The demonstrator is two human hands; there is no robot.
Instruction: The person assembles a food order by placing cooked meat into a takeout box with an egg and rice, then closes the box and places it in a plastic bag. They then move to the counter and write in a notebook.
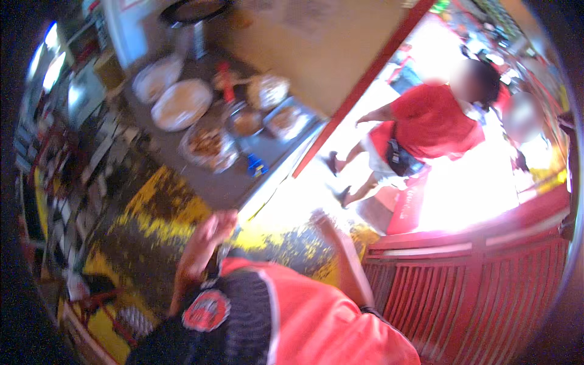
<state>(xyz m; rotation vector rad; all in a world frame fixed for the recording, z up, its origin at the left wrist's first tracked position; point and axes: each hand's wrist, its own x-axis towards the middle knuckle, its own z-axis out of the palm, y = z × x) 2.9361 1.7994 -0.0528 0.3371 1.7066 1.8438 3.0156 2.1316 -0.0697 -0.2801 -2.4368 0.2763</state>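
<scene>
My left hand (218, 226) is raised near the front corner of a dark table (222, 190), its fingers smeared by motion. Farther right, my right hand (322, 220) is blurred against the glare over the worn yellow-and-dark floor (286, 246). I cannot make out anything held in either one. The left hand is nearest to a plastic-wrapped dish of orange-brown food (208, 147) and a small blue object (257, 165) by the table edge. Behind these are a large pale bowl (182, 104), a round brown-filled container (246, 121), and a square tray of food (287, 120).
Another pale bowl (157, 79), a red upright object (226, 84) and a white bowl (269, 91) share the table. A person in red (429, 121) walks in the bright opening at right. A red slatted barrier (462, 280) stands at lower right. Clutter (85, 152) lines the left.
</scene>
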